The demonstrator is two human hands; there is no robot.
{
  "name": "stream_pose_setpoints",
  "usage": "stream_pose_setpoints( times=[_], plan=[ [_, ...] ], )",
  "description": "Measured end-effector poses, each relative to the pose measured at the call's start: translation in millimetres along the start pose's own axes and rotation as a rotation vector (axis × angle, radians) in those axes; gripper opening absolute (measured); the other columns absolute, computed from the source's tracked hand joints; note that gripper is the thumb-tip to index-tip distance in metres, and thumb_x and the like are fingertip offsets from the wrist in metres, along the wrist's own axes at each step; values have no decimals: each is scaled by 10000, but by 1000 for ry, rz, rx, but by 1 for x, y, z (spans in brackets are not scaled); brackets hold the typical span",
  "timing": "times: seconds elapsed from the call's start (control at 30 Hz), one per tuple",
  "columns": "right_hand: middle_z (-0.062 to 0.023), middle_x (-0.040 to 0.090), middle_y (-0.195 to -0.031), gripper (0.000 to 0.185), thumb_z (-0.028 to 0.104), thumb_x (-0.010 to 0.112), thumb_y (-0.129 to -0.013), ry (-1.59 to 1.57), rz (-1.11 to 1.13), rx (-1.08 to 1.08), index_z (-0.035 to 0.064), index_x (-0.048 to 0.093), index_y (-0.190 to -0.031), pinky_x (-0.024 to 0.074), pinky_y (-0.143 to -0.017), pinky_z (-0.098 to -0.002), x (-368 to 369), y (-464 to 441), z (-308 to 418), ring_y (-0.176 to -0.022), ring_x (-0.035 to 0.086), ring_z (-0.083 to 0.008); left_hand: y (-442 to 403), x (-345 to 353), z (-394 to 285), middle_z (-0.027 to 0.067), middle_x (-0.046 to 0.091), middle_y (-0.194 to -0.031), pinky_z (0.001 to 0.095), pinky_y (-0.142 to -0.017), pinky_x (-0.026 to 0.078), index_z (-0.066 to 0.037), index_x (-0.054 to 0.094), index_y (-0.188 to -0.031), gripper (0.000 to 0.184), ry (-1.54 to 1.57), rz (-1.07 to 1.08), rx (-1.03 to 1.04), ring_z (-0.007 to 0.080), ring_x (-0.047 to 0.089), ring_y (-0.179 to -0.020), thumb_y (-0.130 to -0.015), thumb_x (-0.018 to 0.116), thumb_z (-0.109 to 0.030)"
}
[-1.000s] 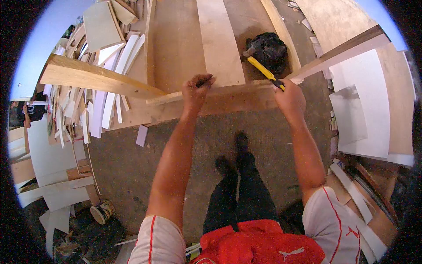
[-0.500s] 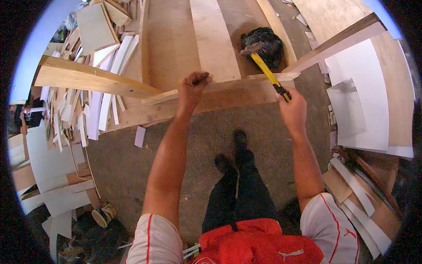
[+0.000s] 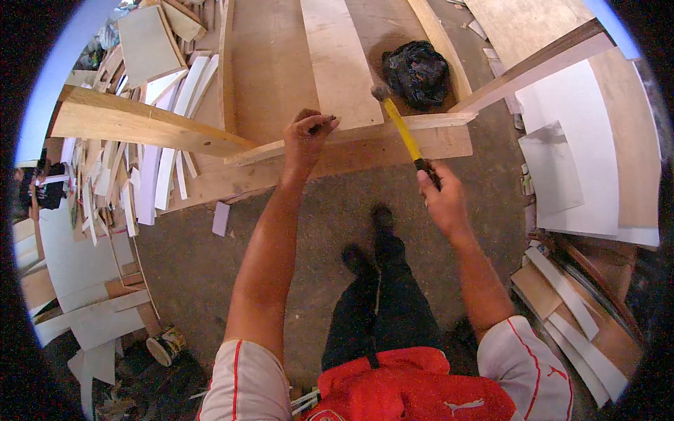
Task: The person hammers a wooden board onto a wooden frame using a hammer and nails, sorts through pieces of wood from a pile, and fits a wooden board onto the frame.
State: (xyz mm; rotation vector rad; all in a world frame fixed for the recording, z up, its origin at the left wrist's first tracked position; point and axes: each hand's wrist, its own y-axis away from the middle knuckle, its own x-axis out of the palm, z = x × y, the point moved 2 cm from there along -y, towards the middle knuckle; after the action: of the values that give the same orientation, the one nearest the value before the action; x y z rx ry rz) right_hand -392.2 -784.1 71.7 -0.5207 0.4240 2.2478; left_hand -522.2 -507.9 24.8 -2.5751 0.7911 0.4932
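Observation:
My right hand [image 3: 444,196] is wrapped round the black grip of a hammer [image 3: 402,130] with a yellow handle. The hammer's head points up and to the left, above the wooden frame. My left hand [image 3: 307,135] is pinched closed over the frame's near rail [image 3: 428,122]; a small dark thing shows at the fingertips, too small to name. A pale board [image 3: 342,56] runs lengthwise inside the frame, beyond my hands. The black plastic bag [image 3: 415,74] lies on the panel to the right of that board.
A wooden beam [image 3: 140,121] juts out at the left, another [image 3: 537,70] at the right. Offcuts [image 3: 149,179] are heaped on the left. White sheets [image 3: 572,151] lie at the right. A bucket [image 3: 166,346] is at the lower left.
The hammer and my right hand have come down and leftward, and the hammer's head has moved away from the black bag. My left hand stays pinched near the rail, its fingers slightly shifted.

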Motion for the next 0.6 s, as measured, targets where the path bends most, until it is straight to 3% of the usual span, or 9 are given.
stream_pose_setpoints(
  times=[0.1,0.2,0.3,0.4,0.6],
  plan=[
    [14,566,-757,311,254,667,-987,5,12,0,14,636,-1182,433,-582,-249,2,5,3,-660,516,-60,1,2,1,90,698,-869,287,-684,515,5,775,-914,152,19,-10,1,163,653,-771,-834,819,-116],
    [-155,721,-974,414,307,696,-954,42,24,76,-9,640,-1217,537,-786,-384,1,4,-6,-860,686,-248,0,4,1,92,699,-858,289,-679,513,6,776,-911,149,43,-23,1,166,654,-760,-834,819,-114],
    [-159,719,-970,400,301,696,-955,-4,41,81,-9,644,-1202,540,-786,-385,0,5,-3,-862,688,-260,0,4,0,94,699,-853,291,-674,511,8,775,-913,152,54,-28,1,165,654,-756,-834,818,-114],
    [-162,713,-959,368,283,689,-960,43,4,-56,0,641,-1190,542,-784,-387,-1,7,5,-848,684,-282,0,3,-1,94,697,-856,293,-674,510,9,772,-918,154,57,-18,1,165,655,-761,-837,816,-114],
    [-190,699,-926,305,260,653,-981,16,90,5,18,621,-1164,532,-752,-421,2,9,8,-835,690,-311,0,3,2,92,690,-858,299,-677,511,8,768,-920,146,16,-13,34,170,654,-761,-842,809,-109]
  ],
)
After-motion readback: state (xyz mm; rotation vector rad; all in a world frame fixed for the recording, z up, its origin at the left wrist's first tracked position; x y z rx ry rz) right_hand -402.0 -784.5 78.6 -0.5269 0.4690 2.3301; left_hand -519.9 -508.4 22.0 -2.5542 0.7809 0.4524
